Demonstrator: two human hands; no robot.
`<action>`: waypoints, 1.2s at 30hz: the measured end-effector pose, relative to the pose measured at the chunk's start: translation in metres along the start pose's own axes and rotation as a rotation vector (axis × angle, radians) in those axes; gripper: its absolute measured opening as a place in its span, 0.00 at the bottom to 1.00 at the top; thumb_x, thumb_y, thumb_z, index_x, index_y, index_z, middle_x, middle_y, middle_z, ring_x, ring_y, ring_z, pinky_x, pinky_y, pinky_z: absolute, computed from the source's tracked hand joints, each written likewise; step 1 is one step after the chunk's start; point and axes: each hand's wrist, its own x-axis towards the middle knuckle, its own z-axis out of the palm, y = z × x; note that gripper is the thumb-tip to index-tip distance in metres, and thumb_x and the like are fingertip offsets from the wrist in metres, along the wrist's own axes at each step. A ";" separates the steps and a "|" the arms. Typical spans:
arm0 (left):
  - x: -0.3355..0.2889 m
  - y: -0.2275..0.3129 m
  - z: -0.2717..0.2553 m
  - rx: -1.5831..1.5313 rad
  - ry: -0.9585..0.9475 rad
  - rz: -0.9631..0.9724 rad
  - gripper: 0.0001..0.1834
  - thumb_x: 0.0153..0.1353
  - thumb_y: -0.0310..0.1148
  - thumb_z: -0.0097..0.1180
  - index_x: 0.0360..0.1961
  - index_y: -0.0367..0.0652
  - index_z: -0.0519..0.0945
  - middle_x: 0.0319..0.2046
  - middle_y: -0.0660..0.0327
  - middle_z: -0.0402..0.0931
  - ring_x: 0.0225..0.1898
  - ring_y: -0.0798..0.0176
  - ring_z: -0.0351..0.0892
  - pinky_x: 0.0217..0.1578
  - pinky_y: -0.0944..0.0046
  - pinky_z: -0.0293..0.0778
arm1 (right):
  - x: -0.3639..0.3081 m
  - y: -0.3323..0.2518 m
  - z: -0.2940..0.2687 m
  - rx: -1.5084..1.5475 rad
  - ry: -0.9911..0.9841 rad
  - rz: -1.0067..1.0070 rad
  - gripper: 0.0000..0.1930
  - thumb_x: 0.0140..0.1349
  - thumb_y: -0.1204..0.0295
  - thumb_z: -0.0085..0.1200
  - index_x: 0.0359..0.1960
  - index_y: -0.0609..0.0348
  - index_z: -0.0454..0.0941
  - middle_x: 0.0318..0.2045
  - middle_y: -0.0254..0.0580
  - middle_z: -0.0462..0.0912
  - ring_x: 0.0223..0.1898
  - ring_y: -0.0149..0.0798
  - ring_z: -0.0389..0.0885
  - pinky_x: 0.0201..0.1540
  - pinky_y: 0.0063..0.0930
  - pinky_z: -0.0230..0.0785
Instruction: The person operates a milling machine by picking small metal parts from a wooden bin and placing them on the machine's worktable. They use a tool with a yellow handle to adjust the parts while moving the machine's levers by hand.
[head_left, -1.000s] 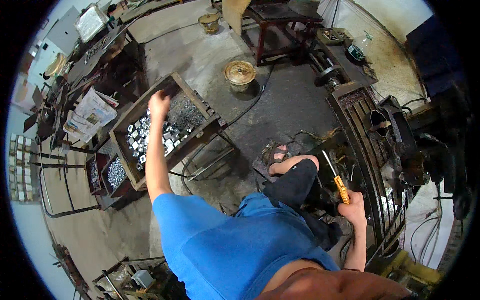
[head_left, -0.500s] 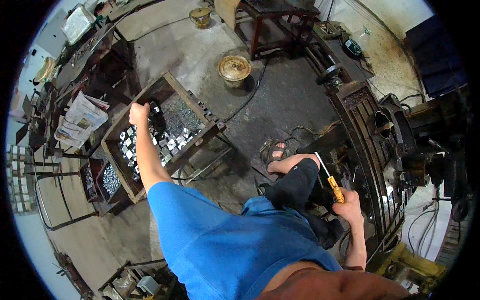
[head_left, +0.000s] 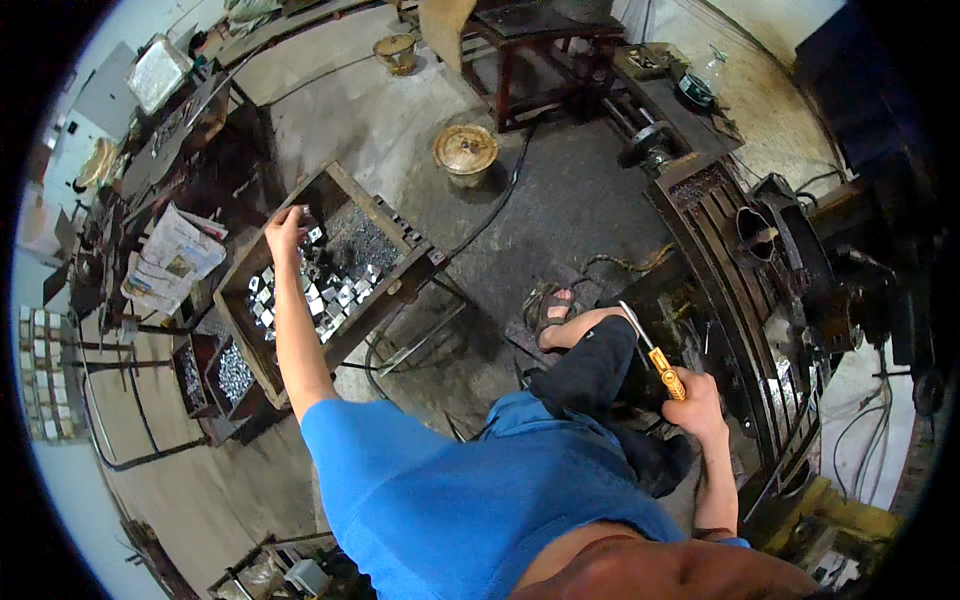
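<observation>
Yellow handle, silver shaft: in the head view, my right grip (head_left: 698, 404) is curled firmly around a yellow-handled tool with a slim metal shaft (head_left: 667, 377), at the right beside the bent leg in dark cloth (head_left: 590, 370). I judge it light and stiff, best held by the handle, as it is.

My left grip (head_left: 284, 231) reaches over a brown wooden open-topped tray (head_left: 366, 205), fingers partly bent; a block shows close to the fingertips, but I cannot tell whether they hold it. Below and right of that hand lie small silver square-faced metal blocks (head_left: 348, 291). They look hard, small but dense, perhaps slick with oil; I would pinch one across opposite flat sides.

The tray's raised walls and the crowded pile hamper low reaching. Loose grey metal bits (head_left: 365, 238) lie beyond the blocks. Left of the tray hangs a printed newspaper (head_left: 175, 262); a round lidded bucket (head_left: 465, 150) stands on the floor past it. A dark slotted machine bed (head_left: 735, 260) hems in the right side.
</observation>
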 end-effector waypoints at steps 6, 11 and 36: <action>-0.121 0.105 0.134 -0.551 -0.603 0.049 0.14 0.52 0.29 0.50 0.40 0.35 0.75 0.23 0.60 0.74 0.19 0.67 0.74 0.20 0.69 0.70 | 0.016 -0.016 -0.002 0.020 0.015 -0.113 0.17 0.31 0.65 0.52 0.28 0.59 0.76 0.22 0.56 0.76 0.27 0.57 0.75 0.32 0.44 0.68; -0.254 0.150 0.286 -0.427 -1.094 0.247 0.14 0.49 0.25 0.49 0.39 0.34 0.72 0.23 0.60 0.74 0.20 0.70 0.72 0.21 0.69 0.69 | 0.007 -0.018 -0.025 0.014 0.129 0.047 0.17 0.32 0.63 0.51 0.25 0.58 0.78 0.20 0.56 0.76 0.28 0.57 0.76 0.33 0.43 0.69; -0.579 0.281 0.532 0.484 -1.274 1.331 0.16 0.52 0.44 0.48 0.31 0.43 0.79 0.25 0.53 0.78 0.29 0.52 0.79 0.33 0.56 0.74 | -0.164 0.254 -0.038 0.813 0.827 0.431 0.11 0.38 0.67 0.50 0.19 0.64 0.76 0.16 0.40 0.78 0.20 0.30 0.75 0.25 0.30 0.66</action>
